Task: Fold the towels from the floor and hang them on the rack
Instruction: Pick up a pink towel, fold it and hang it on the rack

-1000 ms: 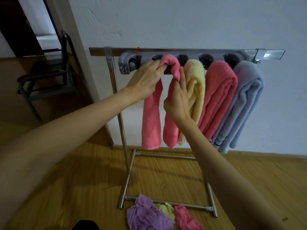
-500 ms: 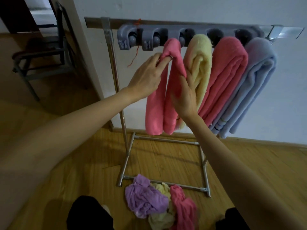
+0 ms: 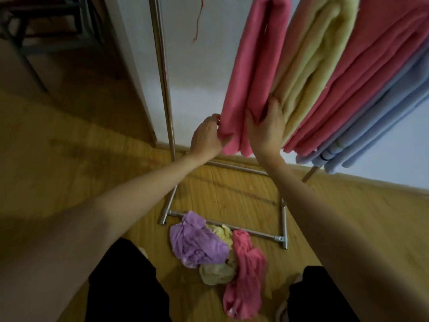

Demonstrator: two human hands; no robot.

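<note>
Four folded towels hang side by side from the rack (image 3: 162,73): a pink towel (image 3: 250,73) nearest its upright pole, then a pale yellow towel (image 3: 318,54), a second pink one (image 3: 371,73) and a light blue towel (image 3: 380,126) farthest right. My left hand (image 3: 205,137) grips the lower left edge of the first pink towel, fingers curled round its bottom fold. My right hand (image 3: 267,129) lies flat with straight fingers against the towel's right side, fingertips reaching the gap beside the yellow one. On the wooden floor (image 3: 69,159), against the rack's base bar, lie three crumpled towels touching one another: a purple towel (image 3: 195,242), a cream towel (image 3: 216,273) and a pink floor towel (image 3: 246,277).
</note>
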